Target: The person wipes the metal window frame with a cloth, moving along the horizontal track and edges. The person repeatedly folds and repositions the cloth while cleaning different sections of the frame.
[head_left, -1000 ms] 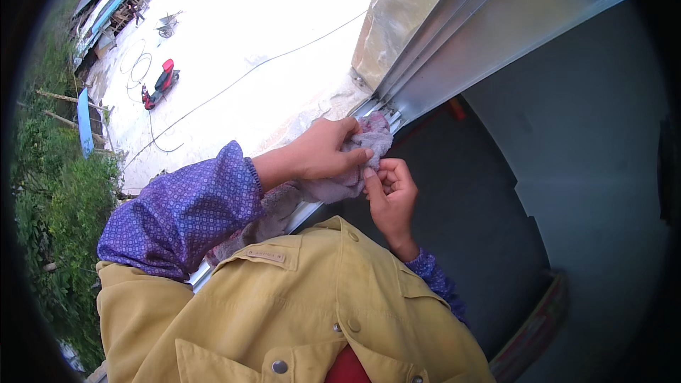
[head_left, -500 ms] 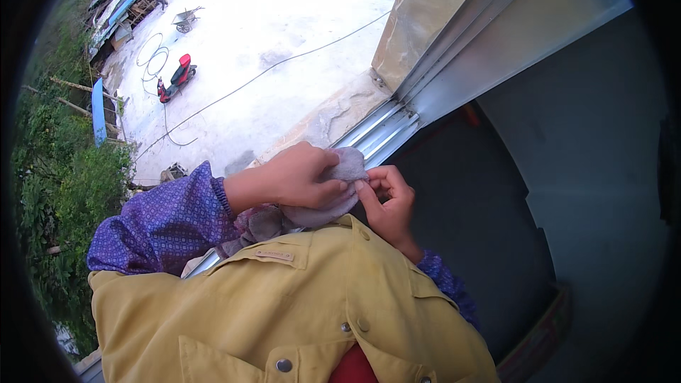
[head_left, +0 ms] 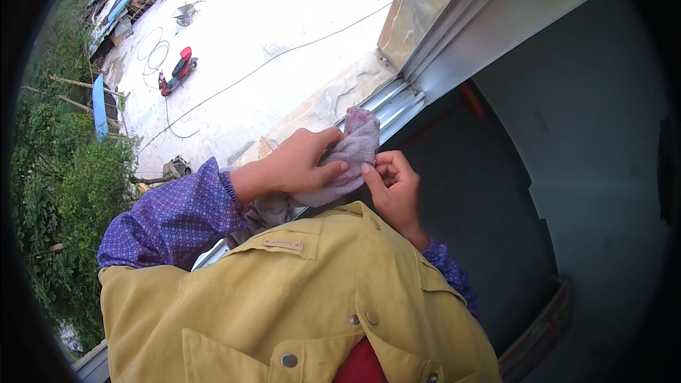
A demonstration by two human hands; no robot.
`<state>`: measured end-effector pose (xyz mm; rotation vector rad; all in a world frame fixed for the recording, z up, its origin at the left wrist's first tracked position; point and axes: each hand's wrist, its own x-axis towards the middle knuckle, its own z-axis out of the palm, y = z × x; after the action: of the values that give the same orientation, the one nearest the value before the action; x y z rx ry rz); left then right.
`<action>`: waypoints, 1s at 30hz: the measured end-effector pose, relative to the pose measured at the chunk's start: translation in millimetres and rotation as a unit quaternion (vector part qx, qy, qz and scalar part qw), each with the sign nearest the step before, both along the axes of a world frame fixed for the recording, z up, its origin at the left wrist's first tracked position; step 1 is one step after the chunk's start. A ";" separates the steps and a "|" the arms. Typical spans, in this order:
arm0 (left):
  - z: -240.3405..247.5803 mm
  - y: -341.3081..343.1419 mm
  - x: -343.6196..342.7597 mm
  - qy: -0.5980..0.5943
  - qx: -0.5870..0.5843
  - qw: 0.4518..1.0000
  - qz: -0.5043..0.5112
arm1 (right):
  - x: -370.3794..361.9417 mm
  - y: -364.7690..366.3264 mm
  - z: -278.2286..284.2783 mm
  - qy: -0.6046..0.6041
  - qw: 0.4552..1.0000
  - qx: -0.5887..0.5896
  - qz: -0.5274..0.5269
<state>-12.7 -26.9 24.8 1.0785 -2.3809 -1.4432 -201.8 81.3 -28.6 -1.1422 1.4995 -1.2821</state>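
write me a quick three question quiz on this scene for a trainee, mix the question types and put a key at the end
1. Multiple choice: which touches the greyish cloth?
A) the left hand only
B) the right hand only
C) both hands

2. True or false: the red scooter stands on the pale ground outside.

3. Fill in: the patterned sleeve on the left forearm is ____.

Key: 1. C; 2. true; 3. purple
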 end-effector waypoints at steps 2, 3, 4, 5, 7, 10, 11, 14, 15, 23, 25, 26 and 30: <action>8.2 7.4 14.9 -0.041 -0.011 0.999 -0.011 | 7.8 2.7 3.1 0.021 0.999 0.011 0.032; 13.3 10.3 21.4 -0.070 -0.016 0.997 -0.020 | 13.0 3.2 4.3 0.029 0.999 0.003 0.039; 17.8 13.9 28.6 -0.100 -0.021 0.994 -0.027 | 17.1 4.1 4.2 0.039 0.998 -0.003 0.051; 21.0 17.5 35.4 -0.118 -0.010 0.992 -0.031 | 21.0 5.0 4.2 0.048 0.997 -0.010 0.064; 20.7 27.0 48.3 -0.149 -0.054 0.986 -0.052 | 29.9 5.3 4.7 0.090 0.991 -0.043 0.088; 18.1 45.8 70.6 -0.189 -0.091 0.975 -0.071 | 45.4 4.1 11.0 0.177 0.970 -0.114 0.123; 18.0 51.3 76.4 -0.202 -0.098 0.972 -0.076 | 50.5 4.7 13.2 0.202 0.961 -0.130 0.136; 27.7 65.7 92.5 -0.179 -0.105 0.976 -0.066 | 65.7 7.5 16.1 0.249 0.940 -0.175 0.155; 26.8 70.2 98.1 -0.182 -0.114 0.974 -0.069 | 69.9 9.3 17.9 0.257 0.936 -0.180 0.162; 24.7 103.0 135.5 -0.187 -0.152 0.969 -0.051 | 97.6 17.8 25.1 0.323 0.881 -0.247 0.242; 24.0 109.6 142.7 -0.201 -0.153 0.966 -0.047 | 104.3 16.7 27.5 0.330 0.868 -0.256 0.269; 24.1 112.6 146.4 -0.209 -0.154 0.965 -0.044 | 108.0 15.9 26.8 0.334 0.859 -0.266 0.283; 29.5 127.3 160.0 -0.239 -0.151 0.959 -0.018 | 121.4 10.6 25.2 0.336 0.823 -0.296 0.349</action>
<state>147.4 100.4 54.3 1.4309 -2.8289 -0.8474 -80.4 91.8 -3.4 -2.4742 0.9064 -0.8424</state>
